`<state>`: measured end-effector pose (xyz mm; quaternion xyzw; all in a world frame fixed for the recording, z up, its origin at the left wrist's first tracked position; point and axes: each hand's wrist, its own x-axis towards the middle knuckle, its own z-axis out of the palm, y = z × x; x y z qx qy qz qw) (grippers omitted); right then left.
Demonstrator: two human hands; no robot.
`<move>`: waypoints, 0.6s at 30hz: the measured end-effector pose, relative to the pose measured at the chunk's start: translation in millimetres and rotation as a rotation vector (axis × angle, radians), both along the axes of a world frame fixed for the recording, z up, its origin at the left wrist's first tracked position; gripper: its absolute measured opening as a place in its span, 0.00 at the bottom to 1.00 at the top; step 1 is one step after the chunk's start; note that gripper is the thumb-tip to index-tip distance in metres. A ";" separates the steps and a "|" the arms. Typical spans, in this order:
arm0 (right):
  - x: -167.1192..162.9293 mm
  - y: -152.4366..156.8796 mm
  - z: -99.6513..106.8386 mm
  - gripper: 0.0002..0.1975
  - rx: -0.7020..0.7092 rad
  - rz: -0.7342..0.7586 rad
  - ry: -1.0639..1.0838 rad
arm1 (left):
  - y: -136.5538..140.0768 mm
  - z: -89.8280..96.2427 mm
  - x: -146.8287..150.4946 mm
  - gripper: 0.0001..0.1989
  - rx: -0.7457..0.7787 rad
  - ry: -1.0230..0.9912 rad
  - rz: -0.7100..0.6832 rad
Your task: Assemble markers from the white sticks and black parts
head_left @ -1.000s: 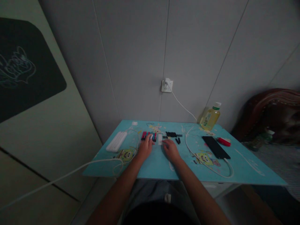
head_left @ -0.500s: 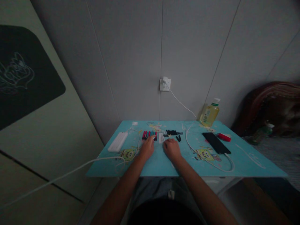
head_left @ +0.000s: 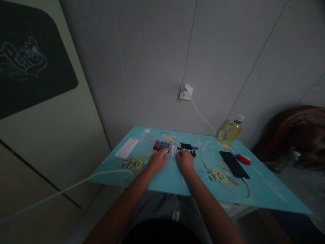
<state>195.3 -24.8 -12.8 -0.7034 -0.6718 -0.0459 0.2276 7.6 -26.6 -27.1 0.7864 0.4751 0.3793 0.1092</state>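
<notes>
My left hand [head_left: 158, 160] rests on the table, its fingers drawn together at the near edge of a row of red and teal rod-like pieces [head_left: 161, 145]. A small whitish spot shows at its fingertips; whether that is a held piece is too small to tell. Just right of it lie several thin white strips [head_left: 173, 150] side by side. My right hand [head_left: 186, 160] is curled at the right of these strips, fingertips near them; what it grips is hidden. Beyond it sit a row of black pieces [head_left: 186, 146] and a pair of short black pieces [head_left: 193, 154].
A white power bank [head_left: 127, 148] with a cable lies left on the blue table [head_left: 165, 183]. To the right are a black phone [head_left: 234, 164] on a charging cable, a red object [head_left: 243, 159] and a bottle of yellow liquid [head_left: 230, 131]. A wall socket [head_left: 186, 93] holds a charger.
The view has tilted and shifted slightly. Both hands stay at nearly the same places beside the small pieces, with the right hand turned a little more upright.
</notes>
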 end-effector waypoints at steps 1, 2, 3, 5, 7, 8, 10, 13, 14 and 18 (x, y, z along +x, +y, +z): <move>-0.7 0.6 -0.1 0.13 -0.004 -0.009 -0.005 | -0.6 0.8 0.2 0.19 -0.002 -0.006 0.002; -1.4 0.9 -0.4 0.13 -0.008 -0.015 -0.010 | -1.1 1.7 0.4 0.19 -0.005 -0.012 0.004; -1.9 0.8 -0.7 0.13 -0.012 -0.019 -0.015 | -1.5 2.6 0.7 0.19 -0.009 -0.019 0.007; -2.5 0.1 -1.8 0.14 -0.018 -0.024 -0.024 | -2.0 4.4 1.1 0.19 -0.018 -0.033 0.013; -2.6 -0.9 -3.0 0.14 -0.026 -0.022 -0.030 | -2.2 5.8 1.2 0.20 -0.028 -0.043 0.017; -2.5 -1.4 -3.5 0.15 -0.031 -0.020 -0.031 | -2.3 6.4 1.2 0.19 -0.034 -0.047 0.018; -2.3 -2.9 -4.2 0.15 -0.034 -0.014 -0.031 | -2.7 7.2 1.2 0.19 -0.044 -0.051 0.019; -2.4 -5.4 -4.3 0.16 -0.021 -0.007 -0.026 | -3.4 7.8 1.2 0.19 -0.045 -0.054 0.022; -2.6 -6.1 -4.2 0.16 -0.014 -0.005 -0.024 | -3.6 7.8 1.2 0.19 -0.042 -0.054 0.024; -4.2 -6.5 -4.3 0.15 0.018 -0.004 -0.012 | -3.5 6.9 1.2 0.19 -0.033 -0.047 0.027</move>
